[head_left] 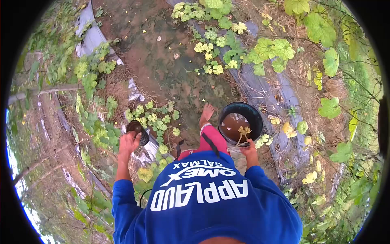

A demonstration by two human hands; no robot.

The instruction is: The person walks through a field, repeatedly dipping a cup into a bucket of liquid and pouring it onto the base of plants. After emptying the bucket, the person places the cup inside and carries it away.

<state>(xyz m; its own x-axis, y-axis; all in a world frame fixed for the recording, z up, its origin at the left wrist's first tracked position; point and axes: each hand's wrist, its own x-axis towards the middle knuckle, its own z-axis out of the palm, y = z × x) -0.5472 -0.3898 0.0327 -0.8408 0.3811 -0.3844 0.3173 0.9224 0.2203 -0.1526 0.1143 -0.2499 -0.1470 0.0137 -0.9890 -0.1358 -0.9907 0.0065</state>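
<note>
Open field, daylight. Person stands over a strip of bare earth, both hands occupied. Left hand (129, 143) grips a small dark container (144, 137), fingers hooked over its rim, out to the left of the body. Right hand (248, 149) is closed at the near edge of a black bucket (258, 118); whether on the rim or on a handle, cannot tell. Bucket sits ahead and to the right of the legs, just beside the bare foot (207, 113). Brown liquid (233, 125) inside, pale patches on top. A tan, leaf-like or knotted piece (244, 131) shows over the liquid near the right hand; nature unclear. Bucket hanging or grounded: cannot tell.

Step in hand reads as bucket and container being held ready together. Judgement: any next move calls for a level bucket, a firm right grip and careful footing.

Surface: dark, damp-looking soil (162, 61) with a greenish film in places. Torn grey plastic sheeting (254, 83) along both sides, dry straw-like litter beyond, lobed leaves (271, 51) yellowing here and there. No walls seen.
</note>
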